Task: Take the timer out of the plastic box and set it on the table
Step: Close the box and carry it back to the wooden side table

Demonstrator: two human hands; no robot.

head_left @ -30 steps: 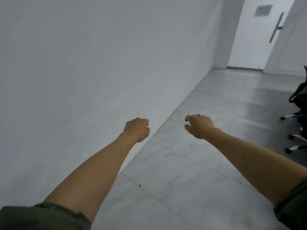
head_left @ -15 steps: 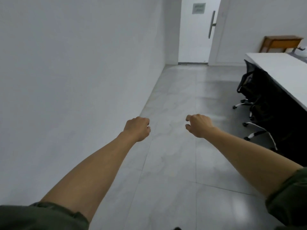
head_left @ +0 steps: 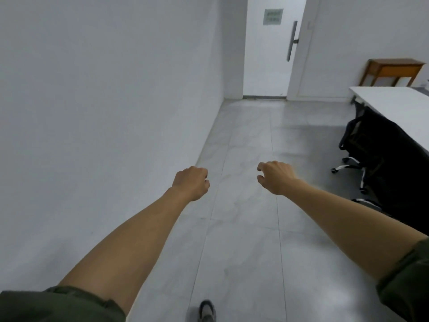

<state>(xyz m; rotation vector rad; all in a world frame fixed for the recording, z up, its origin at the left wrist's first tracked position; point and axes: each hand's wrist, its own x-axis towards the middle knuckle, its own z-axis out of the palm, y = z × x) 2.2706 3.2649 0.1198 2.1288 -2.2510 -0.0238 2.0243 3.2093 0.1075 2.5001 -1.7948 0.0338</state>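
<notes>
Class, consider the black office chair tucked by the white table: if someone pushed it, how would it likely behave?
The black office chair would probably roll easily, since its base has castors on smooth tiled floor. It would likely swivel or drift off line. The white table right beside it could stop it soon.

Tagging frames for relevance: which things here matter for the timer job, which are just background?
Job-related:
- left hand, loosely closed, empty
- right hand, loosely curled, empty
- white table, far right
Timer and plastic box: not in view.

Background:
- door
- wooden side table
- black office chair
- shoe
</notes>
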